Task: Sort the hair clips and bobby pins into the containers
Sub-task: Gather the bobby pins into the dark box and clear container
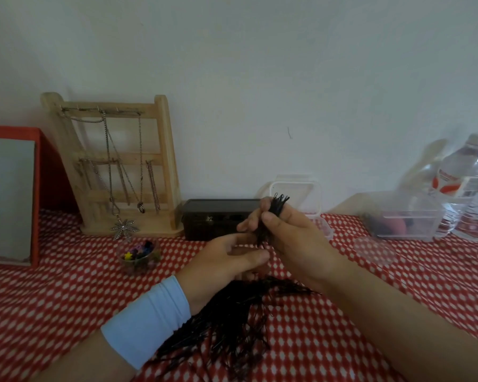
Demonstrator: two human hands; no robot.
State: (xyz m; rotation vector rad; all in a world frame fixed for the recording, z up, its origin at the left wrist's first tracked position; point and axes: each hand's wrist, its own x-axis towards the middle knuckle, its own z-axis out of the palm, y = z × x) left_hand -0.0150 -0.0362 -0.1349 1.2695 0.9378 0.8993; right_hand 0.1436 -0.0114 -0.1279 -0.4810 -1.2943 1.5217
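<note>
My right hand (295,238) grips an upright bundle of black bobby pins (276,208) above the table. My left hand (226,260), with a light blue wristband, pinches the lower end of that bundle with thumb and fingertips. A large heap of loose black bobby pins (232,321) lies on the red checked cloth under both hands. A small clear round cup (140,255) at the left holds several colourful hair clips. A clear lidded box (312,205) stands open behind my right hand, partly hidden by it.
A dark rectangular box (210,221) stands against the wall. A wooden jewellery rack (122,166) with chains is at the back left, next to a red-framed mirror (9,199). At the right are a clear tub (403,221), a round clear lid (375,250) and water bottles (467,188).
</note>
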